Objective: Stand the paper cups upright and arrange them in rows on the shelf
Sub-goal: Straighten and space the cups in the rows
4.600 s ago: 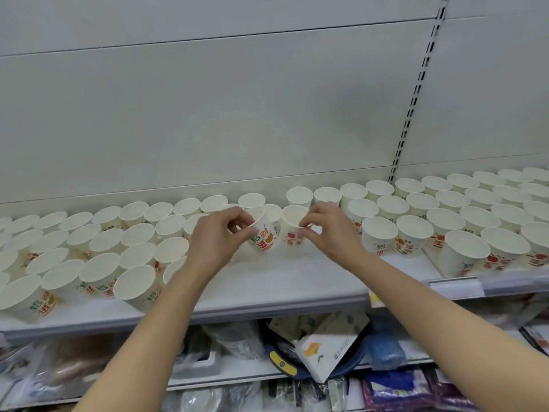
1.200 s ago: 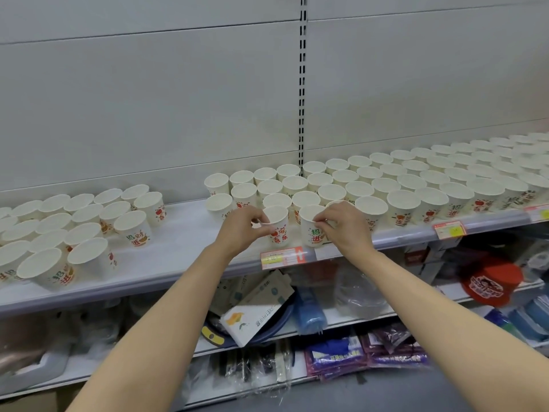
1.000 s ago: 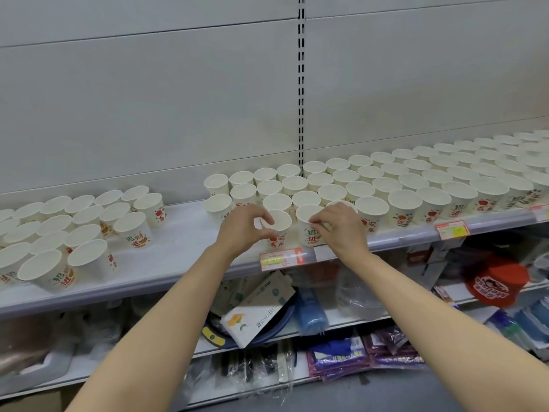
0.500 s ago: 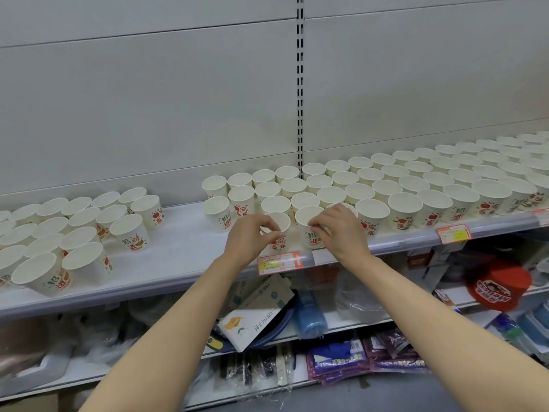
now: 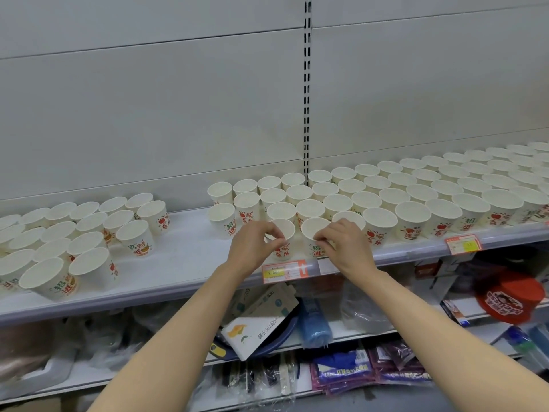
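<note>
Paper cup (image 5: 283,233) (upright) pinched between left fingers (image 5: 274,233) — shelf-front (image 5: 190,257).

cups (image 5: 139,239) read "招财进" (price tag (image 5: 283,271) blurred).

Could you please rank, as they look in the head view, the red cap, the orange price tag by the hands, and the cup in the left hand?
1. red cap
2. orange price tag and cup look alike; left unranked.

Left hand (image 5: 252,246), right hand (image 5: 344,248) bare; forearms uncovered, no sleeves, gloves, rings visible.
</note>
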A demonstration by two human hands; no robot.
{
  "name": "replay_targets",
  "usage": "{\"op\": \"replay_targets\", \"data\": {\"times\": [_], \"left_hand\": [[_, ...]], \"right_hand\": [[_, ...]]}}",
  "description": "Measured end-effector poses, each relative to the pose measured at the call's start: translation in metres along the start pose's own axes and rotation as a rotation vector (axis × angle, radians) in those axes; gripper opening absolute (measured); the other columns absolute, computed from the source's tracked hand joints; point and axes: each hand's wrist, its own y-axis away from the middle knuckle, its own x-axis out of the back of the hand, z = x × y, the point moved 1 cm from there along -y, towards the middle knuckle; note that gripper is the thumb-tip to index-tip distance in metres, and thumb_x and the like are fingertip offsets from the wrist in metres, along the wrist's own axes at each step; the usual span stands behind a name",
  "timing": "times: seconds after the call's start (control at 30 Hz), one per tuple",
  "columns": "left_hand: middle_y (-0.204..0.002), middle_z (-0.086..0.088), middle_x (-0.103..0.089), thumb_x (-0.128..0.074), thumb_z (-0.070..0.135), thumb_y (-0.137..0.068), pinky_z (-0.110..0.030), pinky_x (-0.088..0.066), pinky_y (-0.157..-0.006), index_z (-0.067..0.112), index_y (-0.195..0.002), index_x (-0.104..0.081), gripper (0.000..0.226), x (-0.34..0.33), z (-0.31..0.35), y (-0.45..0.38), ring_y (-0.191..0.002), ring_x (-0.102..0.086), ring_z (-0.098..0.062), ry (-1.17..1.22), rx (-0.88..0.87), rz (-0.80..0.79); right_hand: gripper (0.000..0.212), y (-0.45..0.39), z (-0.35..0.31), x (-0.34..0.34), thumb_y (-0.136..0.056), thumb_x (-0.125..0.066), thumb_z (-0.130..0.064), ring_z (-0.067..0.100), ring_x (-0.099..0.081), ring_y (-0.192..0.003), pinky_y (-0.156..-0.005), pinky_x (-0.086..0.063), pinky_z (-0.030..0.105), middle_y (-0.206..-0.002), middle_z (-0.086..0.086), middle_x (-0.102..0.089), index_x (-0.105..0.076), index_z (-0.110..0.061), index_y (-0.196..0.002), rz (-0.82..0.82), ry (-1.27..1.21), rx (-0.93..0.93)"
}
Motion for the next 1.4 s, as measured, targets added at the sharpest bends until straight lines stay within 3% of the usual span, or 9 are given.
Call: {"op": "replay_targets", "data": {"times": [0.2, 0.37, 0.53, 0.67, 0.8, 0.93, 1.1, 1.2, 1.4], "left_hand": [[-0.108, 0.020, -0.065, -0.071, 0.049, -0.081, -0.027, -0.050, -0.077, 0.037, -0.099, -0.069, 0.022, 0.016, -0.010, 0.003, -0.100, -0.054, -0.004, 0.023, -0.057, 0.154], [-0.107, 0.013, -0.066, -0.066, 0.035, -0.089, -0.029, -0.047, -0.072, 0.031, -0.103, -0.070, 0.015, 0.051, -0.054, 0.004, -0.101, -0.053, -0.012, -0.219, 0.144, 0.311], [-0.122, 0.006, -0.059, -0.069, 0.032, -0.088, -0.033, -0.044, -0.082, 0.027, -0.115, -0.066, 0.028, 0.074, -0.092, -0.025, -0.115, -0.045, -0.019, -0.351, 0.150, 0.133], [-0.103, 0.006, -0.065, -0.068, 0.031, -0.088, -0.030, -0.040, -0.072, 0.028, -0.096, -0.071, 0.010, 0.084, -0.102, -0.040, -0.104, -0.049, -0.019, -0.442, 0.060, 0.018], [-0.089, 0.013, -0.065, -0.072, 0.035, -0.084, -0.029, -0.035, -0.065, 0.033, -0.087, -0.072, 0.004, 0.101, -0.102, -0.034, -0.090, -0.046, -0.011, -0.296, -0.135, -0.009], [-0.093, 0.016, -0.065, -0.076, 0.034, -0.081, -0.030, -0.045, -0.072, 0.035, -0.089, -0.071, 0.010, 0.117, -0.103, -0.019, -0.085, -0.050, -0.005, -0.127, -0.217, -0.049], [-0.109, 0.005, -0.060, -0.080, 0.036, -0.073, -0.030, -0.040, -0.072, 0.027, -0.105, -0.065, 0.037, 0.169, -0.157, -0.004, -0.096, -0.055, -0.018, -0.395, 0.133, 0.189], [-0.111, -0.004, -0.063, -0.076, 0.051, -0.069, -0.034, -0.044, -0.081, 0.022, -0.107, -0.064, 0.049, 0.190, -0.190, 0.003, -0.106, -0.054, -0.027, -0.817, 0.344, -0.009], [-0.076, 0.000, -0.066, -0.071, 0.030, -0.074, -0.026, -0.039, -0.057, 0.025, -0.076, -0.067, 0.006, 0.190, -0.205, 0.009, -0.078, -0.062, -0.024, -0.791, 0.264, 0.041]], "right_hand": [[0.014, -0.007, -0.005, 0.003, -0.079, -0.071, -0.030, 0.022, -0.055, -0.085, -0.072, -0.037, 0.032, -0.088, -0.004, -0.070, -0.073, -0.019, -0.089, 0.106, 0.027, 0.030], [0.012, -0.019, -0.032, -0.015, -0.082, -0.066, -0.030, 0.021, -0.054, -0.080, -0.072, -0.031, 0.026, -0.082, -0.005, -0.068, -0.072, -0.020, -0.084, 0.153, -0.008, 0.138], [0.007, -0.033, -0.062, -0.044, -0.081, -0.066, -0.025, 0.020, -0.049, -0.079, -0.072, -0.025, 0.024, -0.077, -0.005, -0.064, -0.070, -0.019, -0.080, 0.160, -0.013, 0.185], [0.009, -0.057, -0.085, -0.062, -0.081, -0.066, -0.026, 0.020, -0.050, -0.082, -0.071, -0.035, 0.029, -0.081, -0.005, -0.066, -0.071, -0.019, -0.085, 0.115, -0.021, 0.199], [0.024, -0.086, -0.105, -0.077, -0.077, -0.070, -0.025, 0.018, -0.047, -0.087, -0.073, -0.042, 0.029, -0.098, -0.005, -0.067, -0.071, -0.017, -0.100, 0.039, -0.066, 0.221], [0.014, -0.098, -0.119, -0.083, -0.070, -0.081, -0.020, 0.015, -0.047, -0.080, -0.066, -0.043, 0.031, -0.082, -0.012, -0.069, -0.075, -0.022, -0.083, -0.056, -0.141, 0.170], [0.010, -0.097, -0.109, -0.069, -0.073, -0.080, -0.019, 0.019, -0.050, -0.078, -0.067, -0.042, 0.034, -0.082, -0.004, -0.066, -0.075, -0.020, -0.083, -0.151, -0.166, 0.029], [0.010, -0.095, -0.101, -0.062, -0.074, -0.079, -0.020, 0.020, -0.052, -0.080, -0.068, -0.041, 0.034, -0.084, -0.004, -0.064, -0.076, -0.021, -0.083, -0.162, -0.091, -0.055], [0.007, -0.091, -0.108, -0.071, -0.074, -0.077, -0.021, 0.026, -0.056, -0.081, -0.072, -0.037, 0.034, -0.079, -0.002, -0.069, -0.075, -0.019, -0.081, -0.193, 0.076, -0.064]]}}
